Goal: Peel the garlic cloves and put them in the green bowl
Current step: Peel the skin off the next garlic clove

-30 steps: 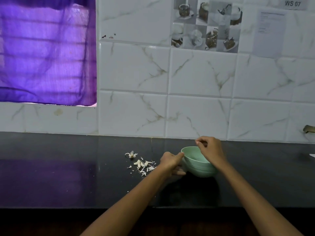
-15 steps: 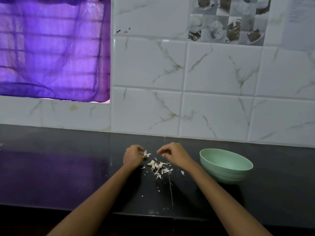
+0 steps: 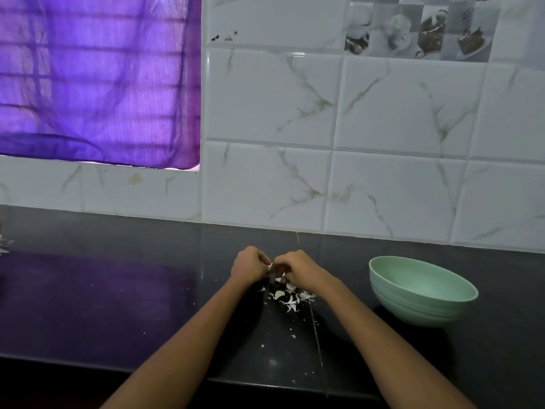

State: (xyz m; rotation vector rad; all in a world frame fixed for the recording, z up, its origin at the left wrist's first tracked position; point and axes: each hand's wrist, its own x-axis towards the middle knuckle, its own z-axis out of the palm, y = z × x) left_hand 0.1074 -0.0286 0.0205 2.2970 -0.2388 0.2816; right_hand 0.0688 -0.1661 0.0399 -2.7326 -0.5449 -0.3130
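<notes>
My left hand [image 3: 249,265] and my right hand [image 3: 298,270] meet over the black counter, fingers curled, both pinching a small white garlic clove [image 3: 270,266] that mostly hides between the fingertips. Just below the hands lies a heap of white garlic skins [image 3: 290,296], and small flakes trail toward the counter's front edge. The green bowl [image 3: 421,290] stands to the right of my right hand, apart from it; the part of its inside that I see shows nothing.
The black counter [image 3: 118,290] runs left to right, with a white tiled wall [image 3: 383,187] behind it. A purple curtain [image 3: 97,78] hangs at the upper left. A few white scraps [image 3: 4,245] lie at the far left edge.
One second ago both hands were at the bowl. They moved left to the skin heap, and since half a second ago they have closed together on a clove. The view has shifted left.
</notes>
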